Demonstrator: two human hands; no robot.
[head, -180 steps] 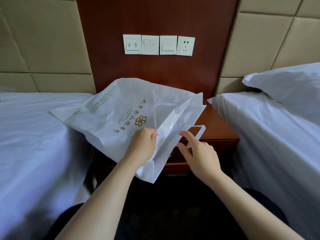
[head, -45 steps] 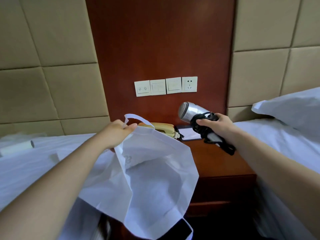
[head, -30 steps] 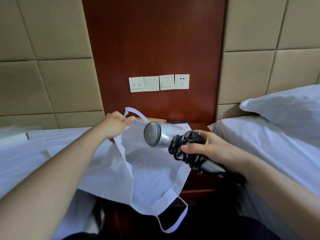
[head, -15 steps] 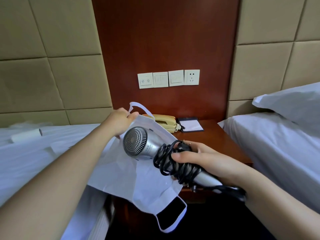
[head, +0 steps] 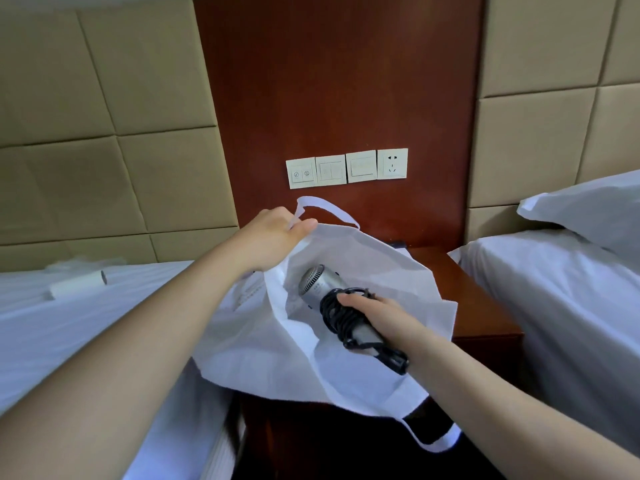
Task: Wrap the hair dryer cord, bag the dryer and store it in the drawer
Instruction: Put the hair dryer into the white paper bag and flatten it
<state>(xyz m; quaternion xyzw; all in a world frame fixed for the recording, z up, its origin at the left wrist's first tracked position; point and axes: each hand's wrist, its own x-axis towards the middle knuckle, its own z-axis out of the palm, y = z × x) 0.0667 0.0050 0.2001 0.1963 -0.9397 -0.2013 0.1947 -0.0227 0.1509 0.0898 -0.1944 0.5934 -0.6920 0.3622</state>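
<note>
Hotel bedside, dark wood wall panel (head: pixel 339 81) between tan padded panels (head: pixel 104 98), row of switch plates (head: pixel 346 167) above the fingers of both hands. Nightstand (head: pixel 485 306) is mostly covered by the bag, with bare top showing to the right of the right fingers.

Left hand (head: pixel 273 237): fingers curled, thumb and forefinger pinching the rim of the white bag (head: pixel 381 268) right at the base of its upper handle (head: pixel 329 207). The handle loops up and away just beyond the fingertips. The rim is lifted, so the bag's mouth gapes toward the camera.

Right hand (head: pixel 384 313): fingers clenched round the handle of the hair dryer (head: pixel 320 284), with the black cord (head: pixel 337 313) coiled round the handle and trapped under the same grip. The thumb lies along the top of the coil. The dryer's silver barrel and grille stick out past the fingertips, pointing up-left toward the left hand and inside the open mouth of the bag. Cannot tell whether the barrel touches the fabric. A black cord end pokes out below the heel of the hand.

The bag's lower handle (head: pixel 436 441) hangs off the nightstand front, below the right wrist.

Left bed (head: pixel 52 341) lies to the outside of the left forearm, with a small white roll (head: pixel 78 284) on the sheet well apart from the fingers. Right bed (head: pixel 554 289) and pillow (head: pixel 588 209) are far right, apart from the right hand.
</note>
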